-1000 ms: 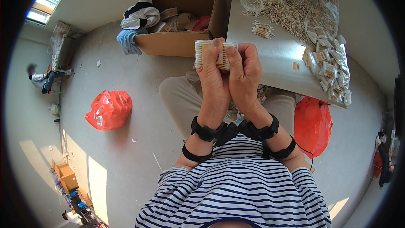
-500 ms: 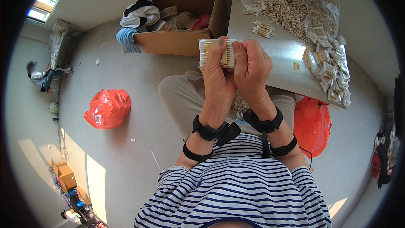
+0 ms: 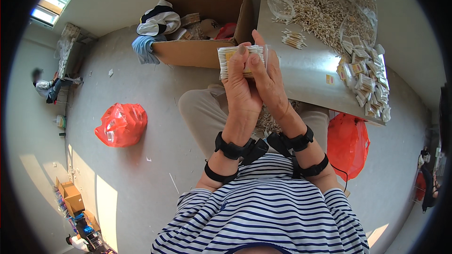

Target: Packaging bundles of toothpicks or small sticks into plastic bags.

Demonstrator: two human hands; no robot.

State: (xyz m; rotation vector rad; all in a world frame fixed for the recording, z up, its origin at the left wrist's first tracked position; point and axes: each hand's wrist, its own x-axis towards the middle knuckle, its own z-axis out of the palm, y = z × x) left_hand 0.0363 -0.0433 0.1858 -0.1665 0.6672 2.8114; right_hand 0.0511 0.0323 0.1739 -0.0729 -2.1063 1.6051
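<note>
A clear pack of cotton swabs [image 3: 224, 65] with a small yellow label is held up in front of me, above my lap. My left hand [image 3: 242, 95] is closed round it, thumb across the front, its fingers hidden behind. My right hand [image 3: 272, 87] grips the pack's right end, thumb on the front face and the other fingers stretched along the side. A small heap of loose cotton swabs [image 3: 294, 39] lies on the metal table to the right. More loose swabs [image 3: 267, 123] rest in my lap, partly hidden by my forearms.
The metal table [image 3: 301, 73] carries a large plastic bag of swabs [image 3: 325, 11], a pile of filled packs [image 3: 369, 77] and a loose label [image 3: 329, 79]. An open cardboard box [image 3: 197, 52] stands beyond my hands. Red plastic bags sit on the floor at left [image 3: 121, 124] and right [image 3: 348, 146].
My right hand has gone from curled fingers to straighter ones lying along the pack's end. The pack has shifted slightly left, still in my left hand.
</note>
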